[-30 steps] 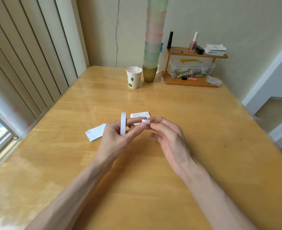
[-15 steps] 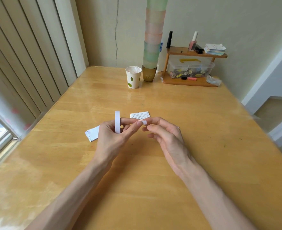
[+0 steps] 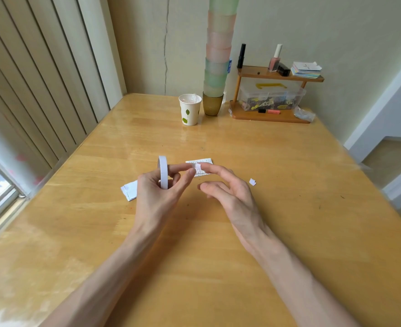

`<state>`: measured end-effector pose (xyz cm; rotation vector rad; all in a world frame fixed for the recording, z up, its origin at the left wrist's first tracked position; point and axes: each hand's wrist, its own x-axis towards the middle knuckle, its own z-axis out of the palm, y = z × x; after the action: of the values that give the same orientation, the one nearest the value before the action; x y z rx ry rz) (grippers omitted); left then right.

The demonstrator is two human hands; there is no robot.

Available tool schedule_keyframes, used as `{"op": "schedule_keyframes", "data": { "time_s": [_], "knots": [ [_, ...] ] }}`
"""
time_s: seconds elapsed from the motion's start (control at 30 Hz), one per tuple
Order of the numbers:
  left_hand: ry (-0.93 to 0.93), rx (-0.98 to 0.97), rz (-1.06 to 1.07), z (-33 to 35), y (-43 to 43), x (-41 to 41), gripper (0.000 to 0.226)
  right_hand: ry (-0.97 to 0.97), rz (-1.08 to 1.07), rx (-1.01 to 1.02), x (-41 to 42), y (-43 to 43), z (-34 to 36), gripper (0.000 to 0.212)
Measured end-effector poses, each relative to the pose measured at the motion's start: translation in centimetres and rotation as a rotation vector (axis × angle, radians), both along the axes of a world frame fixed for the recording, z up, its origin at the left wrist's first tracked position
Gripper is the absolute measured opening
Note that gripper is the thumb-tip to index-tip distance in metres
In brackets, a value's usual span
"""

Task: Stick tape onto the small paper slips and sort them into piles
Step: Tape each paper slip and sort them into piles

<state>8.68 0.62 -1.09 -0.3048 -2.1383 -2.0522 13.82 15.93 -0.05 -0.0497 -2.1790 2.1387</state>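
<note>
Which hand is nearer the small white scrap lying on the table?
Right. The right hand sits just left of the paper scrap; the left hand, gripping the tape roll, is farther left.

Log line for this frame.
left hand: holds white tape roll, pinches small white tape piece | right hand: open, forefinger at piece | printed paper slip, folded white papers, white scrap: on wooden table

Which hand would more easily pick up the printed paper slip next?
Probably the right hand: its fingers are straight and hold nothing, right by the printed slip. The left hand is busy gripping the tape roll.
</note>
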Motion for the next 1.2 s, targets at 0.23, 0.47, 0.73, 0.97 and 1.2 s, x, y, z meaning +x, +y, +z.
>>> {"op": "schedule_keyframes", "data": {
  "time_s": [0.23, 0.47, 0.73, 0.97, 1.2],
  "knots": [
    [0.044, -0.049, 0.034, -0.6, 0.5, 0.8, 0.026, 0.041, 0.015, -0.006, -0.1, -0.3, -0.1, 0.049],
    [0.015, -0.065, -0.012, -0.4, 1.0, 1.4, 0.037, 0.094, 0.004, 0.006, -0.4, -0.6, -0.5, 0.054],
    [0.025, 0.016, 0.01, 0.2, 0.8, 1.3, 0.046, 0.148, -0.03, -0.017, -0.3, -0.4, -0.6, 0.049],
    [0.078, 0.036, 0.1, 0.5, 0.6, 1.2, 0.013, 0.212, -0.08, 0.138, -0.6, -0.5, -1.3, 0.044],
    [0.008, 0.072, 0.101, 0.2, 0.4, 0.9, 0.012, 0.336, -0.108, 0.407, -0.6, -0.5, -2.3, 0.05]
  ]
}}
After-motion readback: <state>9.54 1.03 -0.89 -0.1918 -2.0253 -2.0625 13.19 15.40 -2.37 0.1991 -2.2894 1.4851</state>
